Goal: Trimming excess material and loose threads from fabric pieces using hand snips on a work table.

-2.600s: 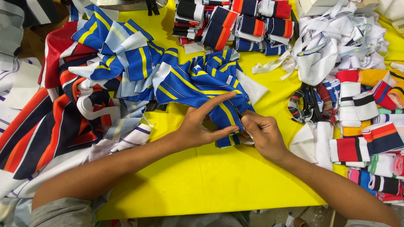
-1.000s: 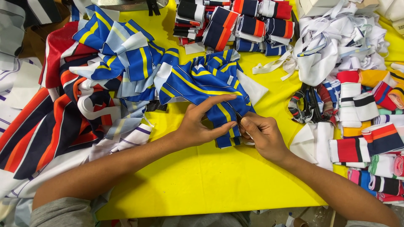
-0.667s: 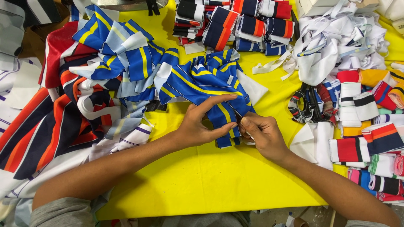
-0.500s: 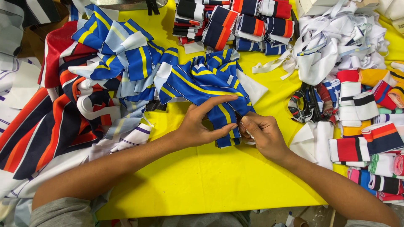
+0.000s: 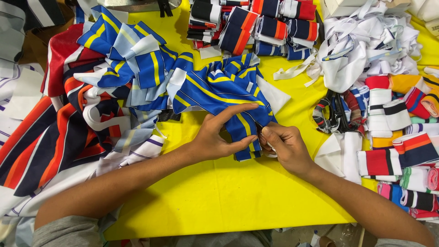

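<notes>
While the left hand (image 5: 219, 137) is lying over the near end of the blue and yellow striped fabric (image 5: 219, 89), its fingers are spreading long across the top and its thumb is pinching the folded strip from below. The right hand (image 5: 283, 146) is curling just beside it, fingertips bunching against the same end of the fabric; it seems to be nipping a small white piece there, though the knuckles are hiding the contact, so that is hard to tell. The fabric is lying on the yellow table (image 5: 219, 196), its far part fanning up toward the stacks of folded cuffs (image 5: 256, 23).

The grip is looking narrow, so a tug from either hand is likely to pull the strip out of the left thumb's pinch and let the fold fall open. The far part is overlapping the heap of blue and white pieces (image 5: 132, 68) on the left, so dragging the fabric nearer is liable to bring loose pieces along or tangle them. A pair of scissors (image 5: 331, 114) is resting near the right wrist, among the white ribbons (image 5: 361, 45), and a sweeping elbow could be knocking it into the striped bands (image 5: 398, 160).
</notes>
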